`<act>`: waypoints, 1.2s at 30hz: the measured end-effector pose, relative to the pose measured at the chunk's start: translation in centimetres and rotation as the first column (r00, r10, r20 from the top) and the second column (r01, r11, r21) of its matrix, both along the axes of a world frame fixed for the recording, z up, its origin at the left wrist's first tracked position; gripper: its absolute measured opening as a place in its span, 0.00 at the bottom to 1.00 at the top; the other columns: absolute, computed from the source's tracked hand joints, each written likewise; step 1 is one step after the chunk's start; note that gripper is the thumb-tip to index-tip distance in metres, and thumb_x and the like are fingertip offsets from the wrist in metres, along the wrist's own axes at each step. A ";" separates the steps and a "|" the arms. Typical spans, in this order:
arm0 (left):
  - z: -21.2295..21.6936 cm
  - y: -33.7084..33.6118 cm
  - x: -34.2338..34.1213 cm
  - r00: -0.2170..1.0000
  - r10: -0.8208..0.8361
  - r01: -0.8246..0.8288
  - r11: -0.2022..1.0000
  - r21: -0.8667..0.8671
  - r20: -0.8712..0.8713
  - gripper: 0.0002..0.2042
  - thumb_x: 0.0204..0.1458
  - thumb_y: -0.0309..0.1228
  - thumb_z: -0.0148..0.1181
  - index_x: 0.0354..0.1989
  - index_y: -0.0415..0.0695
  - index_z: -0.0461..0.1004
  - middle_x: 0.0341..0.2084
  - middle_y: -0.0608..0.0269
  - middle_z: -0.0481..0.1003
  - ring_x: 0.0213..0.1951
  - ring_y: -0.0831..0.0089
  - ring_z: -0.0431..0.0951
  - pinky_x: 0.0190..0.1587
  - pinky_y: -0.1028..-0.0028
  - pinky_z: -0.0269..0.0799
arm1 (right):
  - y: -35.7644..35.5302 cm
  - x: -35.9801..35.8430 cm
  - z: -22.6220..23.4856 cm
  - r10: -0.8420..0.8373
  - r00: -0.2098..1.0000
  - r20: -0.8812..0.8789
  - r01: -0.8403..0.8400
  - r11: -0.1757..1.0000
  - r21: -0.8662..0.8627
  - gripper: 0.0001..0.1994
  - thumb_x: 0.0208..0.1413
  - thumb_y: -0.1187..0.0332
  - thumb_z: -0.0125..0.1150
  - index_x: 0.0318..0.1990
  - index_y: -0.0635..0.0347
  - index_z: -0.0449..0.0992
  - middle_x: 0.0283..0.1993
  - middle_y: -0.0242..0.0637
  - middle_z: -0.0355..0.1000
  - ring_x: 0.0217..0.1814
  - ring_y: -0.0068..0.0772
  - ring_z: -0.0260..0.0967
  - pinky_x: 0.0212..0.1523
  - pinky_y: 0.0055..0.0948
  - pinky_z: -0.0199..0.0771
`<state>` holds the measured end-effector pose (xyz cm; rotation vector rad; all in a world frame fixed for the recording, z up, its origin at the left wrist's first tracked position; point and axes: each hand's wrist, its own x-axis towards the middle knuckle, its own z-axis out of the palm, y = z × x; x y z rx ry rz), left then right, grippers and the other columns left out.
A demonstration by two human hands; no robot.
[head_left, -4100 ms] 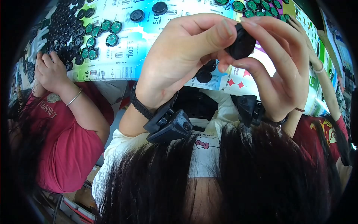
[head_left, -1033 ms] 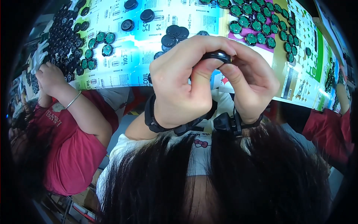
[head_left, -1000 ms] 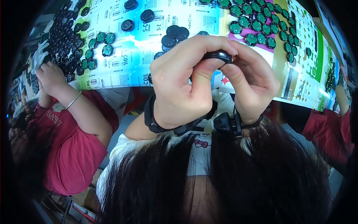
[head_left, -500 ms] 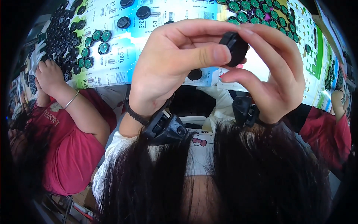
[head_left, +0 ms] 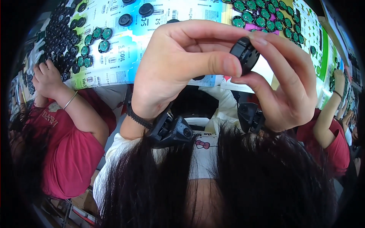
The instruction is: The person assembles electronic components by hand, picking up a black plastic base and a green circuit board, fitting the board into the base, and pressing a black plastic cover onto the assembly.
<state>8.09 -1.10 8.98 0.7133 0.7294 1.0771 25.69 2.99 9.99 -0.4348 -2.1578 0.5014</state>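
Left hand [head_left: 178, 72]: raised before the camera, fingers curled, thumb and forefinger pinched on the near side of the black round part [head_left: 245, 55]; a dark band sits on its wrist.
Right hand [head_left: 283, 87]: raised just beside the left, fingers arched over, fingertip and thumb closed on the far side of the same part.
Black round part: small, disc-shaped, matte black plastic, held tilted between both hands; its face seems to carry small holes, though detail is hard to read.
Work surface [head_left: 159, 34]: beyond the hands, covered with bright printed sheets in blue, white and green.
Green round circuit boards [head_left: 266, 19]: in rows beyond the right hand.
Black discs [head_left: 64, 34]: many, massed far beyond and left of the left hand; two loose ones [head_left: 146, 9] lie nearer.
Co-worker's hand [head_left: 47, 78]: at far left, resting at the table edge, bracelet on wrist, red sleeve behind.
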 end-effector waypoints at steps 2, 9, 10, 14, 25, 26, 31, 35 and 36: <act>0.1 0.0 0.1 1.000 0.002 -0.002 1.000 -0.005 0.004 0.27 0.35 0.36 0.64 0.44 0.34 0.65 0.38 0.53 0.71 0.40 0.68 0.72 0.45 0.73 0.66 | 0.0 0.0 0.1 0.000 1.000 0.012 0.000 1.000 0.000 0.22 0.30 0.76 0.65 0.39 0.72 0.70 0.39 0.47 0.67 0.41 0.37 0.66 0.41 0.28 0.68; 0.4 -0.2 -0.1 0.999 0.014 -0.015 1.000 -0.014 -0.036 0.27 0.36 0.35 0.64 0.44 0.34 0.65 0.37 0.54 0.71 0.41 0.69 0.71 0.45 0.74 0.66 | 0.3 0.2 0.8 0.027 0.991 0.133 -0.032 0.999 0.042 0.23 0.31 0.78 0.65 0.41 0.71 0.69 0.41 0.47 0.66 0.42 0.37 0.66 0.41 0.26 0.68; 0.3 -0.3 -0.1 0.998 0.026 -0.026 1.000 0.009 -0.051 0.25 0.37 0.34 0.63 0.44 0.33 0.66 0.37 0.54 0.71 0.40 0.70 0.71 0.45 0.74 0.66 | 0.2 0.1 0.8 0.014 0.987 0.161 -0.021 0.999 0.047 0.23 0.30 0.78 0.65 0.41 0.71 0.69 0.41 0.47 0.66 0.42 0.37 0.66 0.41 0.26 0.68; 0.4 -0.7 0.3 0.984 0.101 -0.089 0.992 0.086 -0.148 0.19 0.43 0.30 0.58 0.43 0.32 0.66 0.36 0.54 0.71 0.39 0.71 0.71 0.44 0.75 0.66 | -0.2 -0.2 0.4 -0.038 0.977 0.211 0.030 0.999 0.041 0.23 0.30 0.80 0.64 0.41 0.71 0.69 0.41 0.46 0.65 0.41 0.37 0.66 0.40 0.26 0.69; 0.7 -1.7 1.7 0.757 0.404 -0.150 0.873 0.465 -0.513 0.09 0.49 0.18 0.45 0.39 0.29 0.66 0.32 0.55 0.71 0.35 0.73 0.72 0.39 0.80 0.68 | -0.5 -0.9 -1.7 -0.043 0.998 0.052 0.035 0.987 0.155 0.21 0.34 0.81 0.62 0.42 0.72 0.68 0.41 0.48 0.64 0.43 0.39 0.64 0.41 0.28 0.67; 0.7 -1.7 1.7 0.746 0.411 -0.133 0.863 0.487 -0.524 0.09 0.49 0.18 0.45 0.38 0.30 0.66 0.32 0.55 0.71 0.35 0.73 0.72 0.39 0.80 0.68 | -0.7 -1.0 -1.8 -0.030 0.999 -0.019 0.029 0.998 -0.051 0.20 0.37 0.80 0.60 0.43 0.73 0.67 0.43 0.48 0.64 0.44 0.38 0.64 0.42 0.28 0.66; 0.4 -1.7 2.0 0.688 0.493 -0.104 0.794 0.599 -0.533 0.08 0.48 0.17 0.44 0.36 0.30 0.67 0.30 0.56 0.71 0.33 0.74 0.72 0.38 0.80 0.68 | -2.1 -1.3 -1.7 -0.033 0.990 -0.140 -0.053 0.822 -0.567 0.18 0.47 0.76 0.53 0.46 0.75 0.62 0.46 0.50 0.63 0.46 0.36 0.63 0.46 0.27 0.63; 0.7 -1.8 2.1 0.674 0.497 -0.109 0.798 0.592 -0.546 0.08 0.48 0.17 0.44 0.36 0.29 0.67 0.30 0.56 0.71 0.33 0.74 0.71 0.38 0.80 0.67 | -2.5 -1.5 -1.8 -0.049 0.982 -0.182 -0.078 0.772 -0.631 0.16 0.49 0.77 0.50 0.46 0.76 0.61 0.46 0.49 0.64 0.46 0.33 0.63 0.47 0.26 0.63; 0.9 -1.9 2.1 0.676 0.484 -0.112 0.813 0.572 -0.556 0.08 0.48 0.17 0.44 0.36 0.29 0.67 0.31 0.56 0.71 0.33 0.74 0.71 0.38 0.80 0.67 | -2.6 -1.6 -1.9 -0.060 0.977 -0.207 -0.087 0.769 -0.633 0.16 0.49 0.77 0.50 0.46 0.76 0.62 0.46 0.49 0.64 0.46 0.32 0.63 0.47 0.26 0.63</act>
